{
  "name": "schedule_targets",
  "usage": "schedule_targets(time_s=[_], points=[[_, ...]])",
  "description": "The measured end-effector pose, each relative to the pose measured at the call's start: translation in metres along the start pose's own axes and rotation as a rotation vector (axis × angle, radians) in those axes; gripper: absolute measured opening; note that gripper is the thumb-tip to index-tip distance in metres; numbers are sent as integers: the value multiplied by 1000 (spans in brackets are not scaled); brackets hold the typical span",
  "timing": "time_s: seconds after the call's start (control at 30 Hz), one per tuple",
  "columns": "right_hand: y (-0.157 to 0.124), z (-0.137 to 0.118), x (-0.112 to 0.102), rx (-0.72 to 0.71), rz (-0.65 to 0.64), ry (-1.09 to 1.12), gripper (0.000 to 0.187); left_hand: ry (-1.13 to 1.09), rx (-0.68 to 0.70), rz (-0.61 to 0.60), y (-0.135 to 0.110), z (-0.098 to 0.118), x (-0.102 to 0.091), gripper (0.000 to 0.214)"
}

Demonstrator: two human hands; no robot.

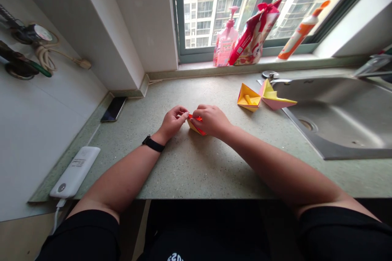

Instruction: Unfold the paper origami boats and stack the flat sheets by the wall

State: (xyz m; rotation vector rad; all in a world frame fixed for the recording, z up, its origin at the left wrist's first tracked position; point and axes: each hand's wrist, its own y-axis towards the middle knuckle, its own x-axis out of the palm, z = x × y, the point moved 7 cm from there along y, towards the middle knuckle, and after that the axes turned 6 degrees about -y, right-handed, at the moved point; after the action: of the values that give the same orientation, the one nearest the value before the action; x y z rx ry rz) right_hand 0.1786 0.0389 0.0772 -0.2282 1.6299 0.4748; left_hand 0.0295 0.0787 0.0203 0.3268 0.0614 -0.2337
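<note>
Left hand [173,123] and right hand [211,121] are both pinching a small red-and-yellow paper fold [194,126] mid-counter [190,171], probably to keep the creases tight, with two yellow-and-pink origami pieces [249,97] parked out of the way by the steel sink [337,122].

Two folded yellow-and-pink origami pieces [248,97] are sitting on a speckled stone countertop [147,171] to the right of the fingers [183,111], beside a stainless steel sink [333,118]. A smartphone [114,109] and a white power bank [75,172] are lying to their left, while a pink pump bottle [226,37], a red-and-white bag [254,34] and an orange-capped tube [301,32] are standing on the windowsill beyond them.
</note>
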Motion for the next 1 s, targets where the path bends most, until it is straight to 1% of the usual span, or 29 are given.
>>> schedule_targets(time_s=[0.2,0.47,0.57,0.67,0.77,0.9,1.0], points=[[2,11,6,47,-1,109,27,-33,-5,-42,-2,0,2,18],[2,10,7,55,2,89,31,-41,-11,-35,-2,-2,2,24],[1,11,3,73,46,126,30,-45,-22,-41,-2,-3,3,24],[1,15,-10,94,149,210,27,-50,-40,-45,-2,-4,3,21],[-1,26,-33,106,316,314,22,-69,-46,-66,-2,-4,5,19],[-8,54,-65,159,573,431,22,-92,-36,-151,-4,1,12,14],[-14,73,-82,176,742,445,22,-124,-59,-232,-8,4,20,14]])
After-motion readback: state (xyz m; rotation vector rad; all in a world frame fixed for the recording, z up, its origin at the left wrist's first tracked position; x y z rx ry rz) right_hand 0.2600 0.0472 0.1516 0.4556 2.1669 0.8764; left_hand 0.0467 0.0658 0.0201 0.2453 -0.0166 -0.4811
